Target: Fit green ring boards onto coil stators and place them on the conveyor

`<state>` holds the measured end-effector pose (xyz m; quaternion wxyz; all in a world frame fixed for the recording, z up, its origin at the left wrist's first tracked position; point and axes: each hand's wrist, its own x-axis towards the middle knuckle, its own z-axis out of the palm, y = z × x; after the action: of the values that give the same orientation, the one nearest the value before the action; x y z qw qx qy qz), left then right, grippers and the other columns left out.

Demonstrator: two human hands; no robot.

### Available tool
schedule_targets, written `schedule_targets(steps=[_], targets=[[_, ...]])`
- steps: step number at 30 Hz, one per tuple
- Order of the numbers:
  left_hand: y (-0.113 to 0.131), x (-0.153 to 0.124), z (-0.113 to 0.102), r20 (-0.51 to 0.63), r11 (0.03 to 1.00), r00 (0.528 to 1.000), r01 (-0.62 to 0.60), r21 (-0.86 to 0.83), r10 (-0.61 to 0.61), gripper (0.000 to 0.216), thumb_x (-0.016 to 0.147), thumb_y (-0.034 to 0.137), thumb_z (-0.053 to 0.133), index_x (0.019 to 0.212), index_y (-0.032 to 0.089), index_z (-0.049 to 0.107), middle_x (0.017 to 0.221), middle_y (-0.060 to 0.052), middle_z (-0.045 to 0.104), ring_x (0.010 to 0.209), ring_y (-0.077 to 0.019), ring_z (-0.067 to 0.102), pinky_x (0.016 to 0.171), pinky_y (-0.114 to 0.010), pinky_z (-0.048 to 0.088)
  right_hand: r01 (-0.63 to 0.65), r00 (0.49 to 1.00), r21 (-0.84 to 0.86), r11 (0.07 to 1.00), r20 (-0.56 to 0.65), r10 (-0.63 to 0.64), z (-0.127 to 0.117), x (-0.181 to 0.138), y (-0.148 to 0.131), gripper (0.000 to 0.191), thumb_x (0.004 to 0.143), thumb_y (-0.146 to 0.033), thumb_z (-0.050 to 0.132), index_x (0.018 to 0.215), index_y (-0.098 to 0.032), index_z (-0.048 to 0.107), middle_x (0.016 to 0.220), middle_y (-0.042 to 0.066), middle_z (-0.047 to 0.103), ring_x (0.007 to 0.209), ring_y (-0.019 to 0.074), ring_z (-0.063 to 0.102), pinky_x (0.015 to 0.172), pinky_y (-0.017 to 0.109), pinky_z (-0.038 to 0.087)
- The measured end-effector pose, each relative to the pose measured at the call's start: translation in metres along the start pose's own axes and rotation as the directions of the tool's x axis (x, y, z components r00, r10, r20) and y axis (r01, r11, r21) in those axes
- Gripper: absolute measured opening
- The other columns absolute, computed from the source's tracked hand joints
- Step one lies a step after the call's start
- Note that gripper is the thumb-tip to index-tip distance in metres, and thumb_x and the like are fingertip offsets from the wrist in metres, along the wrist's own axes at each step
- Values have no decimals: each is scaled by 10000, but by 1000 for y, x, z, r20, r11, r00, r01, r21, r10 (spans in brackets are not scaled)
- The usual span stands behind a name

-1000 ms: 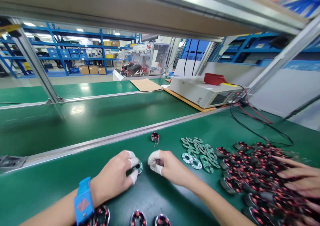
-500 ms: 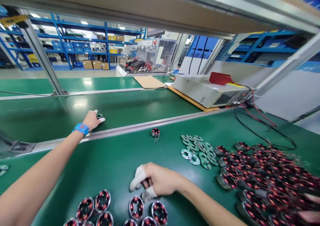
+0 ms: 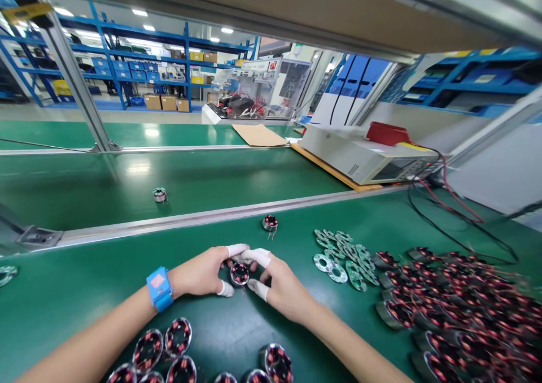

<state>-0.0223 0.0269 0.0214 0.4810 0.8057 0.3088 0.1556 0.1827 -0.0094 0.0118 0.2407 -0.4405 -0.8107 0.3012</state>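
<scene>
In the middle of the bench, a motor stator [image 3: 239, 274] with copper-red windings and a dark metal ring sits between both my hands. My left hand [image 3: 207, 271], a blue band on its wrist, grips the stator from the left. From the right, my right hand [image 3: 277, 281] closes on the same stator. White finger covers hide several fingertips. Just beyond my hands stands a single stator [image 3: 270, 222] with loose wire ends. A stator topped with a green ring board [image 3: 160, 195] stands on the far strip of the green surface.
Green ring-shaped circuit boards [image 3: 347, 253] lie in a loose pile to the right. Beside them is a large cluster of stators [image 3: 457, 309]. More stators [image 3: 178, 338] stand near the front edge. A metal rail [image 3: 203, 220] crosses the bench; a grey instrument [image 3: 364, 154] stands behind.
My left hand has let go of the board-topped stator on the far strip and come back to the middle. My right hand has taken a stator from the near group; both hands now hold it.
</scene>
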Motion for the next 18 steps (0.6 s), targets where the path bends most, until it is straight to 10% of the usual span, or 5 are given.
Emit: schedule_targets(steps=[4,9,18], targets=[[-4,5,3,-22,999,999,-42,-7,42,692,618,93,660,1275,223,483,1152,-30,614,1013,-207,563,898,-311,430,223,964,-334,916,-63,-258,8,-4,-6,407,777,-152,582,1176,-226,543,1051,85,607,866,201,556,690,310,501],[-6,8,4,-54,993,994,-93,79,97,402,646,102,666,1038,191,648,970,-25,656,887,-177,584,808,-249,437,508,797,-553,660,12,-603,6,-8,-12,334,935,-129,312,980,-154,642,792,89,666,737,194,577,572,296,460],[1,5,9,-90,991,993,-68,114,78,184,647,73,610,798,172,644,788,23,631,742,-135,560,665,-199,401,542,835,-545,640,265,-482,22,-19,-25,246,885,-150,414,898,-141,660,692,54,669,607,178,579,449,268,426]])
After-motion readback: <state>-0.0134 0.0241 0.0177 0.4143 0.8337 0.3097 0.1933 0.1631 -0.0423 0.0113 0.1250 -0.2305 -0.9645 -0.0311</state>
